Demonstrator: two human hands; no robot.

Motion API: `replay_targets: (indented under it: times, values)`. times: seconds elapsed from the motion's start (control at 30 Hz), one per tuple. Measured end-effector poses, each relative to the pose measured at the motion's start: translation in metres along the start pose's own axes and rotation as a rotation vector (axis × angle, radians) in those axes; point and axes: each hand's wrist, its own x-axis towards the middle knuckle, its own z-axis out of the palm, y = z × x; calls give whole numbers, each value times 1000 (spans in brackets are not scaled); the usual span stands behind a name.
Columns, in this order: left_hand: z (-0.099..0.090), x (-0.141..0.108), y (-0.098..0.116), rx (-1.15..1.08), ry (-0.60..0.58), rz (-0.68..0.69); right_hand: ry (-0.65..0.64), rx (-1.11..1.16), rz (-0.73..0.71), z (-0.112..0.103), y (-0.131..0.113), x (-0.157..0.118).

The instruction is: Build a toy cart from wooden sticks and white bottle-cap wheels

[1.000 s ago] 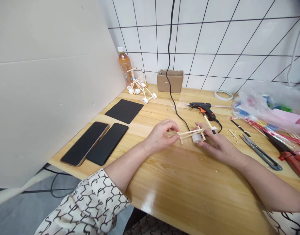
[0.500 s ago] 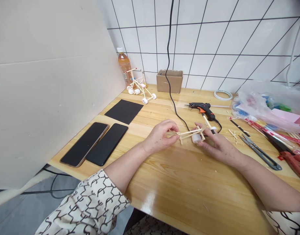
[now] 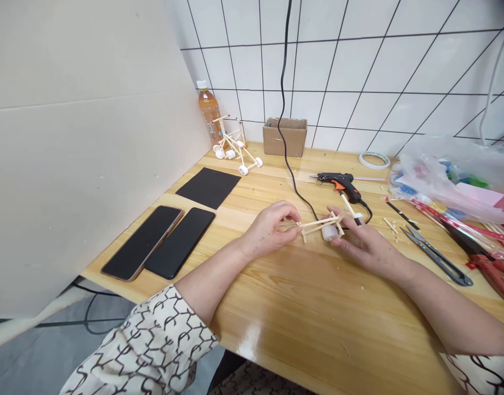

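Observation:
A small frame of thin wooden sticks spans the gap between my two hands, just above the table. My left hand pinches its left end between thumb and fingers. At the other end, my right hand is closed around the sticks, thumb below and fingers behind. A white roller-like wheel sits at that right end, beside my right thumb. One longer stick slants up from the right hand toward the glue gun, which lies behind it on the table.
Two phones and a black sheet lie left. At the back stand a bottle, a stick model with white wheels and a cardboard box. Tape, thread snips, red-handled pliers and a plastic bag occupy the right.

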Motion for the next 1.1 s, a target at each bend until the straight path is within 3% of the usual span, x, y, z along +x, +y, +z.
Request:
replay_targets:
  times: [0.33,1.1]
  values:
    - [-3,-1,7,30,3,-69,-10,15,10,-1,-1,0]
    - [0,-1,1,17,-12,-14,8,-7,-15,0,1,0]
